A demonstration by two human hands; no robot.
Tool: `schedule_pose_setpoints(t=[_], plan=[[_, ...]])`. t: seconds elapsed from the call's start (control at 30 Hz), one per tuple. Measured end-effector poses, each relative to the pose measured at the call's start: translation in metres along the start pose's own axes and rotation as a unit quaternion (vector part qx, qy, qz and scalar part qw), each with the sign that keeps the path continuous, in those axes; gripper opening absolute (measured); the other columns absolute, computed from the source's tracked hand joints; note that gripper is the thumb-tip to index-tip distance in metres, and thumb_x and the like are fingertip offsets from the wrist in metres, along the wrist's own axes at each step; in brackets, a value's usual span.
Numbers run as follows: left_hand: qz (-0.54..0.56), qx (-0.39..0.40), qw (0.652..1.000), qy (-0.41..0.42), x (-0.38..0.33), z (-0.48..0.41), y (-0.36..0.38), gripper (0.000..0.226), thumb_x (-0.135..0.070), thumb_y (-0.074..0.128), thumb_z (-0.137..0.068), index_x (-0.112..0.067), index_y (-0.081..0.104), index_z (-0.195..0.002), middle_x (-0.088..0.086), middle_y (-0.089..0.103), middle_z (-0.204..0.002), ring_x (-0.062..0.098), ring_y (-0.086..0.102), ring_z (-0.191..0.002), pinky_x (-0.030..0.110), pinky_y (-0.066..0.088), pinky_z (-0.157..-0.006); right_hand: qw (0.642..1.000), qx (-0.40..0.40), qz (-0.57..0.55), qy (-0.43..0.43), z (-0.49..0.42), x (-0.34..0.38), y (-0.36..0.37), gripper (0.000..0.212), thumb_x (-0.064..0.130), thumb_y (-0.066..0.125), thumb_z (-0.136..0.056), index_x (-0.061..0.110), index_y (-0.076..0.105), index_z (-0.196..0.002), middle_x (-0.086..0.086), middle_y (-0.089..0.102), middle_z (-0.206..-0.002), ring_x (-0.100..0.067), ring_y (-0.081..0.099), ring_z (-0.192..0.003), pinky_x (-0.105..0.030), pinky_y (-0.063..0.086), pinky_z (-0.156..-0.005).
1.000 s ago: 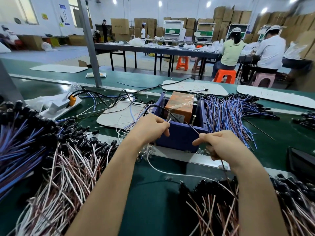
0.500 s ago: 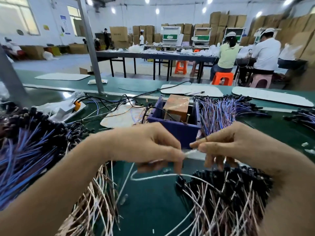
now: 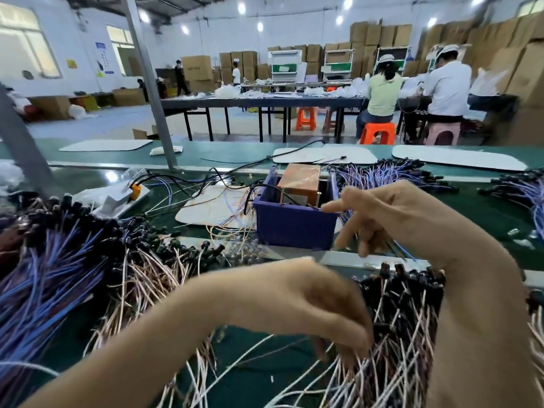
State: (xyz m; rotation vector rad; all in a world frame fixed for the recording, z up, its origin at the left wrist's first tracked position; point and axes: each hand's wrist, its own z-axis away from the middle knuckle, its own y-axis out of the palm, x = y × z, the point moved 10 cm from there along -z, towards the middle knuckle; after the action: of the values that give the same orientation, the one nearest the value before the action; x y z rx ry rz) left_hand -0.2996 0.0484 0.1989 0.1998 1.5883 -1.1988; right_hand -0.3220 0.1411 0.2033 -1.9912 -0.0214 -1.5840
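Observation:
My left hand (image 3: pixel 306 301) hangs low over the green belt, blurred, its fingers pointing down into a pile of pinkish-white wires with black caps (image 3: pixel 409 328). Whether it holds a wire is hidden by the fingers and the blur. My right hand (image 3: pixel 382 219) hovers higher, in front of a blue bin (image 3: pixel 291 228), with its fingers spread and loose and nothing in them. A single white wire (image 3: pixel 235 359) lies on the belt below my left wrist.
The blue bin holds an orange-brown box (image 3: pixel 298 179). A heap of blue wires (image 3: pixel 44 284) and more pinkish wires (image 3: pixel 147 278) fill the left. Further blue wires (image 3: pixel 379 175) lie behind the bin. A slanted metal post (image 3: pixel 147 83) rises at the back left. Two people (image 3: pixel 382 92) sit at a far table.
Both hands were pinching a white wire between them. Now my right hand has let go and lifted with spread fingers, and my left hand has dropped towards the wire pile.

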Motion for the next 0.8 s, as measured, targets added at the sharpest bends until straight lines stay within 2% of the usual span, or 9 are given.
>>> schedule_pose_setpoints(t=[0.07, 0.13, 0.2, 0.33, 0.43, 0.5, 0.6, 0.67, 0.8], plan=[[-0.157, -0.052, 0.985, -0.054, 0.023, -0.020, 0.073, 0.015, -0.026, 0.065, -0.090, -0.017, 0.064, -0.102, -0.008, 0.062, -0.093, 0.002, 0.054, -0.081, 0.016, 0.046, -0.076, 0.999, -0.050, -0.001, -0.012, -0.002, 0.002, -0.010, 0.044, 0.059, 0.052, -0.075, 0.022, 0.074, -0.084, -0.005, 0.076, -0.084, -0.016, 0.061, -0.052, -0.017, 0.045, -0.045], [-0.276, -0.088, 0.949, -0.124, 0.065, -0.043, 0.102, 0.026, -0.033, 0.061, -0.092, -0.016, 0.057, -0.112, 0.001, 0.055, -0.110, 0.015, 0.051, -0.100, 0.029, 0.043, -0.085, 0.996, -0.084, -0.010, -0.017, -0.002, 0.002, -0.017, 0.042, 0.053, 0.055, -0.081, 0.018, 0.074, -0.092, -0.006, 0.075, -0.079, -0.016, 0.061, -0.053, -0.018, 0.045, -0.046], [-0.337, -0.126, 0.919, -0.163, 0.082, -0.047, 0.094, 0.029, -0.035, 0.057, -0.093, -0.014, 0.051, -0.113, 0.007, 0.050, -0.115, 0.028, 0.050, -0.109, 0.039, 0.041, -0.087, 0.994, -0.103, -0.022, -0.017, -0.001, -0.001, -0.021, 0.037, 0.047, 0.057, -0.083, 0.016, 0.074, -0.095, -0.007, 0.074, -0.074, -0.015, 0.059, -0.051, -0.018, 0.043, -0.046], [-0.327, -0.144, 0.922, -0.146, 0.091, -0.053, 0.103, 0.021, -0.033, 0.051, -0.096, -0.014, 0.057, -0.100, 0.011, 0.061, -0.103, 0.036, 0.058, -0.096, 0.038, 0.045, -0.076, 0.993, -0.115, -0.009, -0.012, 0.001, -0.010, -0.031, 0.025, 0.038, 0.058, -0.090, 0.018, 0.074, -0.095, -0.006, 0.073, -0.071, -0.013, 0.060, -0.049, -0.016, 0.042, -0.043], [-0.224, -0.237, 0.929, -0.175, 0.091, -0.045, 0.083, 0.040, -0.044, 0.047, -0.095, -0.012, 0.066, -0.080, 0.006, 0.069, -0.075, 0.029, 0.063, -0.075, 0.031, 0.049, -0.067, 0.993, -0.122, -0.004, 0.004, 0.001, -0.019, -0.039, 0.024, 0.036, 0.058, -0.091, 0.018, 0.074, -0.094, -0.006, 0.073, -0.071, -0.013, 0.060, -0.049, -0.015, 0.043, -0.042], [-0.208, -0.260, 0.917, -0.218, 0.094, -0.043, 0.079, 0.051, -0.050, 0.043, -0.094, -0.011, 0.068, -0.075, 0.002, 0.071, -0.069, 0.023, 0.065, -0.074, 0.031, 0.052, -0.075, 0.993, -0.114, 0.005, 0.025, -0.002, -0.029, -0.039, 0.024, 0.033, 0.058, -0.093, 0.015, 0.074, -0.093, -0.007, 0.073, -0.070, -0.014, 0.060, -0.049, -0.016, 0.043, -0.041], [-0.195, -0.213, 0.925, -0.248, 0.098, -0.053, 0.093, 0.057, -0.053, 0.040, -0.096, -0.010, 0.068, -0.070, 0.004, 0.070, -0.067, 0.022, 0.064, -0.070, 0.030, 0.052, -0.074, 0.992, -0.069, 0.009, 0.108, -0.011, -0.057, -0.028, 0.023, 0.027, 0.056, -0.096, 0.008, 0.069, -0.100, -0.016, 0.072, -0.071, -0.020, 0.063, -0.050, -0.022, 0.048, -0.042], [-0.214, -0.192, 0.921, -0.264, 0.097, -0.059, 0.102, 0.057, -0.052, 0.039, -0.097, -0.009, 0.056, -0.064, 0.007, 0.064, -0.069, 0.029, 0.060, -0.072, 0.031, 0.044, -0.067, 0.983, -0.005, 0.012, 0.182, -0.013, -0.079, -0.010, 0.024, 0.026, 0.055, -0.097, 0.007, 0.062, -0.108, -0.020, 0.072, -0.076, -0.026, 0.068, -0.055, -0.028, 0.054, -0.046], [-0.228, -0.192, 0.915, -0.272, 0.096, -0.063, 0.106, 0.045, -0.054, 0.034, -0.098, -0.017, 0.053, -0.081, 0.014, 0.066, -0.097, 0.037, 0.062, -0.093, 0.035, 0.039, -0.071, 0.958, 0.080, 0.026, 0.273, -0.013, -0.109, 0.016, 0.026, 0.029, 0.054, -0.098, 0.011, 0.057, -0.117, -0.021, 0.073, -0.084, -0.034, 0.072, -0.065, -0.036, 0.059, -0.053]])
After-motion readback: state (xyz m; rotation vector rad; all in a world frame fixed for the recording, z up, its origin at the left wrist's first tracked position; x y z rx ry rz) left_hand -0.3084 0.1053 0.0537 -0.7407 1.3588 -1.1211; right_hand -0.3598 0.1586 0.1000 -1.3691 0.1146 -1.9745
